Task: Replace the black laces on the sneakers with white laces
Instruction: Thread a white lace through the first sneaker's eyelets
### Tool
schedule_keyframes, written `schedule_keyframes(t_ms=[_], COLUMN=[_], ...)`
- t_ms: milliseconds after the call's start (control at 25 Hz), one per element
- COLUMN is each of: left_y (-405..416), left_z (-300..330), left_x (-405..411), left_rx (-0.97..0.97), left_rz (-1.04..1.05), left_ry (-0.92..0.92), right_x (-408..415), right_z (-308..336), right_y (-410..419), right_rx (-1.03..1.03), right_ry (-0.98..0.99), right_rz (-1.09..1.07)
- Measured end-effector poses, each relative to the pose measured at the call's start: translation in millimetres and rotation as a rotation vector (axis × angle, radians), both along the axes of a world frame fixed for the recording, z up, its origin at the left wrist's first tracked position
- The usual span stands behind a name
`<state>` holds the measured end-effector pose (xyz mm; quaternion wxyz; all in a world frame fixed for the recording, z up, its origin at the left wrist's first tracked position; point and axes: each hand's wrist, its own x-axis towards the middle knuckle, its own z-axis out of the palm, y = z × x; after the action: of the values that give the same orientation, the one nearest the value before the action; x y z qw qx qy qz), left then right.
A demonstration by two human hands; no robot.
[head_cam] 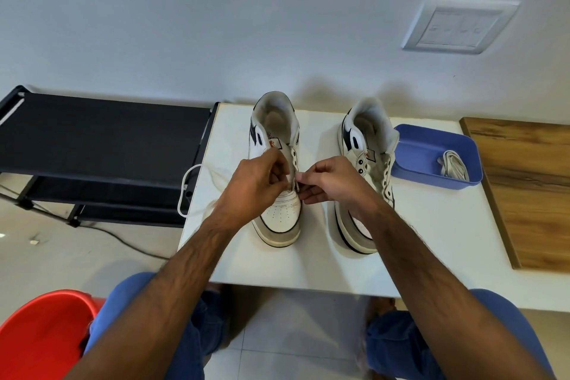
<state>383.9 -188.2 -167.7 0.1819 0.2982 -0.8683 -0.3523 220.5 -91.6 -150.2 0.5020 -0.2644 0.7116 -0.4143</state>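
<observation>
While both forearms reach over the table (431, 256), a white lace (184, 191) is pinched at the left shoe (276, 170) by curled fingers of the left hand (254, 183) and right hand (334, 180) (its loop trails off the table edge). Beyond, the right shoe (365, 170) stands unlaced beside a blue tray (410, 145) where another lace (453, 165) is held.

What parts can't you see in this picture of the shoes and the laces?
Head view only:
- Lower eyelets of the left sneaker: covered by the left hand and right hand.
- Toe of the right sneaker: hidden behind the right forearm.
- White lace: its path through the eyelets is hidden under the fingers.
- Laces in the blue tray: too bundled to count.
</observation>
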Motion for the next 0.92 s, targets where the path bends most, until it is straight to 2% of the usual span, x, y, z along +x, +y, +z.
schedule_keyframes(t_ms=[200, 320, 520, 600, 680, 760, 920], left_y=[3, 2, 3, 1, 1, 3, 0], left_z=[-2, -2, -6, -6, -8, -10, -13], left_x=[-4, -2, 0, 3, 5, 4, -1], left_rx=[0.189, 0.216, 0.217, 0.124, -0.109, -0.273, -0.287], left_rz=[0.094, 0.081, 0.074, -0.011, -0.091, -0.075, 0.004], left_ry=[0.003, 0.009, 0.039, 0.021, -0.083, -0.163, -0.173], right_x=[-2, 5, 6, 6, 6, 5, -8], right_z=[-11, -18, -20, -20, -19, -18, -5], right_y=[16, 13, 15, 14, 13, 14, 20], right_rx=[-0.123, -0.148, -0.204, -0.211, -0.206, -0.219, -0.366], right_ry=[0.099, 0.226, 0.257, 0.293, 0.283, 0.265, 0.223], right_rz=[0.054, 0.016, 0.031, 0.044, 0.023, -0.012, -0.075])
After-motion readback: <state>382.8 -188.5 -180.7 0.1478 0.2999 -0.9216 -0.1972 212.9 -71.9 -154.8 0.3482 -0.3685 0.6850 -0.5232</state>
